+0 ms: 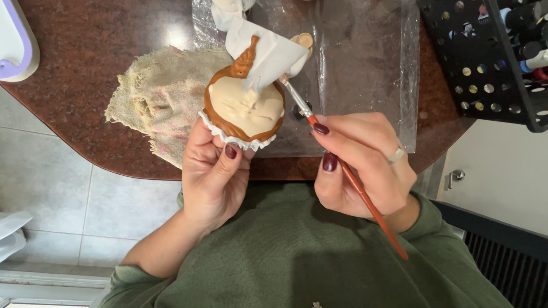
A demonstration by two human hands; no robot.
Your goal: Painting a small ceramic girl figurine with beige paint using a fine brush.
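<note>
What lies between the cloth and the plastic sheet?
In the head view, the figurine, held by the left hand, sits between the cloth and the plastic sheet.

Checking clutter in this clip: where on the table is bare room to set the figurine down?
Bare patches: the brown tabletop between the lilac-edged white object and the rag, and the clear plastic sheet short of the black rack. Crowded: the middle, where the left hand holds the figurine and the right hand the brush.
</note>
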